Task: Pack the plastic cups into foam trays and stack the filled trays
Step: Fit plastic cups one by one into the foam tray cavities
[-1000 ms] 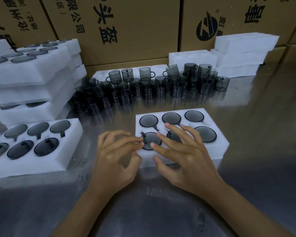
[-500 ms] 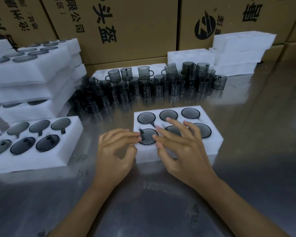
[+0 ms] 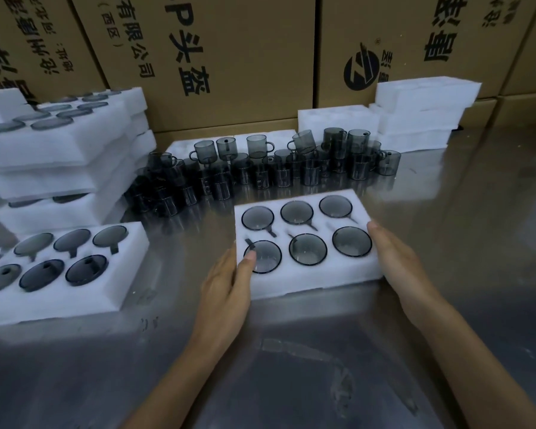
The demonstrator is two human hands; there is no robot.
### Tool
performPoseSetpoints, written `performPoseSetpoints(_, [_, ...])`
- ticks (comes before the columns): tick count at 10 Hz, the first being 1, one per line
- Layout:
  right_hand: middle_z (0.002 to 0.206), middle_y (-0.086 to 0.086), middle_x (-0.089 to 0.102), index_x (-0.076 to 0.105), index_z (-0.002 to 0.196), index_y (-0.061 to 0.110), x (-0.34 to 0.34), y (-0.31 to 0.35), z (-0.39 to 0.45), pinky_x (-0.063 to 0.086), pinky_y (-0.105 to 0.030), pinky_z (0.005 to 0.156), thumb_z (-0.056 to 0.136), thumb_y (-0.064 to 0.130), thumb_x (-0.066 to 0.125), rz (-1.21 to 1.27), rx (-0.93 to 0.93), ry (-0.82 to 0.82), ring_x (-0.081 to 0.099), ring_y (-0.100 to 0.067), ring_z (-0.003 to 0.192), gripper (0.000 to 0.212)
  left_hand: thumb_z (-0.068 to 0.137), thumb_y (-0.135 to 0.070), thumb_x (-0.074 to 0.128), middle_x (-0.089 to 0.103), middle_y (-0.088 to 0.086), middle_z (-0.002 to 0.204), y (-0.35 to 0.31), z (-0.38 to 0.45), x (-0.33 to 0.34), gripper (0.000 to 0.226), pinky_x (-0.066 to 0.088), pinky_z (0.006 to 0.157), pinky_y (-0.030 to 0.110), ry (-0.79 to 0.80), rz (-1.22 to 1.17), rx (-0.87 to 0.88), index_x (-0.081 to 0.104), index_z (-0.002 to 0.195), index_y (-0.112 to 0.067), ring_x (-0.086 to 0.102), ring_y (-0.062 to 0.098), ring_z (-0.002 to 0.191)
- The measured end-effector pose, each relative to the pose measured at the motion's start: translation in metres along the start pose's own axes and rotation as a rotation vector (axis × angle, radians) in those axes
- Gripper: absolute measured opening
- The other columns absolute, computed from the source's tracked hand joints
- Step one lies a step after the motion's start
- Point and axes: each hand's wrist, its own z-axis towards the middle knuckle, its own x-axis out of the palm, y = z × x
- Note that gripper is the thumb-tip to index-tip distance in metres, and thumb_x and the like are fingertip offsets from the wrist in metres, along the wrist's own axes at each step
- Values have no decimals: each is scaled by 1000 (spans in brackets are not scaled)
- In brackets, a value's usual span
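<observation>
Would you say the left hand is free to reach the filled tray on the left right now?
Probably not: the left hand grips the centre tray along with the right hand; the path to the left tray looks open.

Packing station, factory or warehouse. Before me: steel-topped desk (image 3: 446, 243); wall of printed shipping cartons (image 3: 229, 57); stacks of white foam trays (image 3: 59, 156); loose smoked plastic cups (image 3: 260, 168) in bulk, awaiting packing.
</observation>
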Motion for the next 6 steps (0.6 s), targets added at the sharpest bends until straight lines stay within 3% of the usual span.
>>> performPoseSetpoints(1, [139,13,60,51,141,42,-2,-1,4,49,-40,103,105,41,42,322,-101,290,59,-9,125,37,96,-65,34,43,-34,146,-7,2,3,56,30,114,28,-40,-209,65,34,149,-49,35,-14,135])
performPoseSetpoints(2, [139,3,61,50,142,38,1,8,3,53,-50,97,102,40,52,461,-79,326,61,-21,124,40,93,-67,31,59,-9,140,-8,18,-2,61,50,101,53,-33,-648,-46,50,143,-38,57,13,129])
performPoseSetpoints(3, [131,-2,67,57,138,27,13,18,-2,52,-54,97,100,38,52,578,26,281,62,-24,123,40,103,-51,32,71,0,121,-1,38,-6,49,57,83,56,-166,-841,-170,60,135,-27,69,20,107])
performPoseSetpoints(4, [122,-3,72,61,134,18,36,36,-11,61,-43,81,103,33,48,648,95,264,67,-21,114,37,101,-10,45,72,7,86,5,60,-1,23,57,72,48,-331,-659,-251,67,109,-11,67,23,74])
performPoseSetpoints(5, [114,-2,75,63,130,18,67,57,-21,59,-40,80,103,32,47,633,135,276,70,-17,107,35,99,0,52,61,24,124,14,79,8,25,35,103,36,-300,-529,-401,61,122,-3,56,31,115])
performPoseSetpoints(6, [118,-6,73,63,130,17,104,76,-33,58,-40,83,103,33,48,564,135,348,69,-19,106,35,103,-12,49,35,13,157,33,84,18,45,16,102,4,-257,-317,-374,39,147,-2,34,23,144])
